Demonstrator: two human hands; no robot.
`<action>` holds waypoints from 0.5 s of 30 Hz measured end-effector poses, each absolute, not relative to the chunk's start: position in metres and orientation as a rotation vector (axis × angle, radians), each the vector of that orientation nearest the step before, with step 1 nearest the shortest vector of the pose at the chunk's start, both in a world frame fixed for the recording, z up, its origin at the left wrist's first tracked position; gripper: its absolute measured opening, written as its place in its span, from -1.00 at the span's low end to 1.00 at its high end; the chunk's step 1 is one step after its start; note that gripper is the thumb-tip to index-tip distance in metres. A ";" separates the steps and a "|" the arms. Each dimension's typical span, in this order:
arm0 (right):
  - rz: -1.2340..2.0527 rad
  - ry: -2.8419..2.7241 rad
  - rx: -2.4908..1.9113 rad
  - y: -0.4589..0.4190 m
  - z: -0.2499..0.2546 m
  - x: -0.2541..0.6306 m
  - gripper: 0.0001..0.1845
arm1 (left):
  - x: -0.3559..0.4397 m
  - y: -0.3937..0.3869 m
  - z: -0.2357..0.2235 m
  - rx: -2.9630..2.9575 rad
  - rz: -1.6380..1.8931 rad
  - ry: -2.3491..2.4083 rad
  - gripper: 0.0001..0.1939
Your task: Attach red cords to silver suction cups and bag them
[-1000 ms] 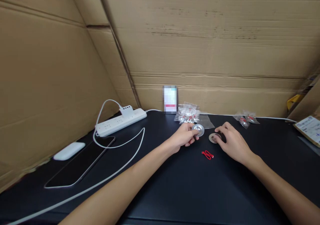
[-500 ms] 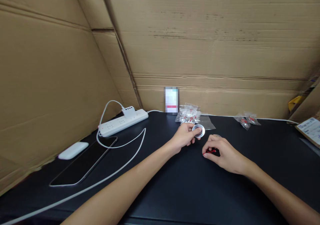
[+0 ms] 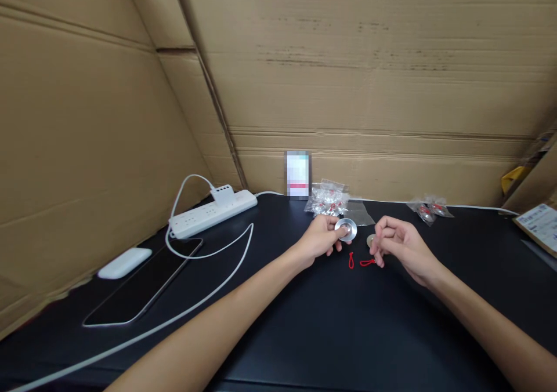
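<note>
Silver disc [image 3: 350, 225] in left hand [image 3: 321, 238], edge apart from right hand [image 3: 402, 248].

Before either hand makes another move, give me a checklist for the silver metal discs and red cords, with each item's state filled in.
1. Shiny silver round metal disc gripped by the left hand: ok, thumb across its face.
2. Thin red cord loop free of both hands: ok, lying on the smooth black tabletop.
3. Second red cord loop free of the right hand: cannot tell, its end meets the fingertips.
4. Second round silver disc in full view: not ok, the right hand's fingers partly cover it.
5. Long white plastic power strip clear of the left hand: ok, well off to the left.
</note>
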State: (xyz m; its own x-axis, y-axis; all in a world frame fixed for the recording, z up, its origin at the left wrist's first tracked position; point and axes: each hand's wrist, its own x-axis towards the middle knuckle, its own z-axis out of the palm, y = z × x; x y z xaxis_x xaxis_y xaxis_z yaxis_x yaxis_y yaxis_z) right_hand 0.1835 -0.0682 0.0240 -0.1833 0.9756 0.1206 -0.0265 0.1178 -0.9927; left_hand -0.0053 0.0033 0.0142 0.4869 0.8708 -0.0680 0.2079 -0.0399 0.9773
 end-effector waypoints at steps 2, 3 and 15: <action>1.173 -1.498 -1.092 -0.067 0.020 0.186 -0.88 | -0.006 0.004 0.013 1.553 0.713 0.952 -0.86; 1.094 -1.587 -1.134 -0.067 0.018 0.186 -0.91 | -0.006 0.004 0.012 1.553 0.719 0.950 -0.87; 0.130 -2.412 -1.117 -0.075 0.008 0.170 -0.77 | -0.004 0.002 0.010 1.554 0.741 0.979 -0.86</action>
